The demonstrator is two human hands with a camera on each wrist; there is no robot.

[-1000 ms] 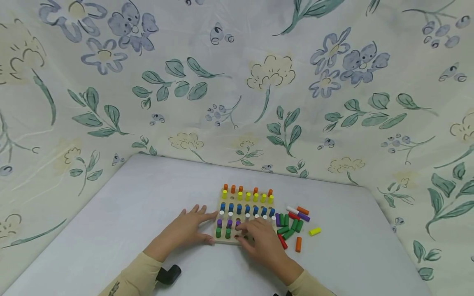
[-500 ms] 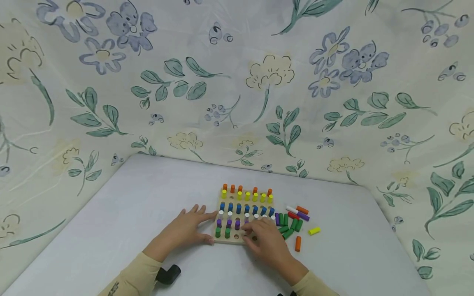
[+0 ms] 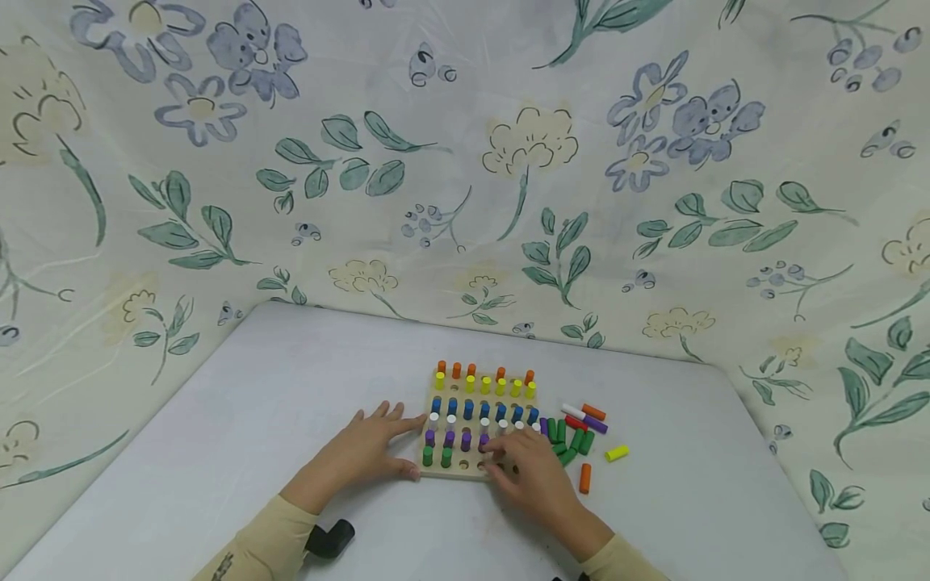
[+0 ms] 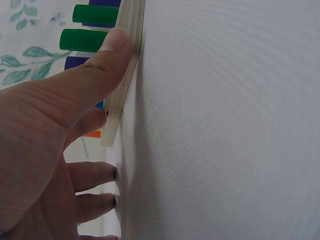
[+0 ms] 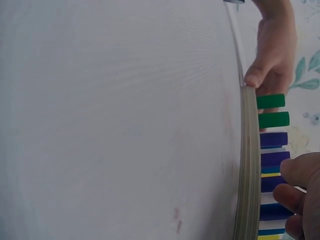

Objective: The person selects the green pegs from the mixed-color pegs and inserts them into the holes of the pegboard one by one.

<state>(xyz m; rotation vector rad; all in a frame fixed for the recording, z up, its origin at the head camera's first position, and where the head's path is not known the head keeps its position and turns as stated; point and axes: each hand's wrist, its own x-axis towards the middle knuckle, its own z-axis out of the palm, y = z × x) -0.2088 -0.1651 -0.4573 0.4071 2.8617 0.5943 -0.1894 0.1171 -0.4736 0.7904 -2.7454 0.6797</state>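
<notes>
We see the right hand (image 3: 534, 474) shift along the purple row (image 3: 466, 441), its fingertips nearer 3 o'clock than 0.5 s ago. The 4th purple peg (image 3: 483, 440) now shows just beside those fingertips; we cannot tell whether it already stood there under the hand. We read this as work running peg by peg along that row. The right fingers are bent, thumb apart from index in the head view, and we cannot tell if they pinch anything. The left hand (image 3: 372, 449) is unmoved at the board's 9 o'clock, fingers spread, thumb against the corner, gripping no peg. The board (image 3: 455, 472) lies flat on the table (image 3: 349, 355). At its 7 o'clock stand 2 green pegs (image 3: 427, 457), unchanged, with bare holes beside them; loose pegs (image 3: 576, 440) lie at 3 o'clock.
</notes>
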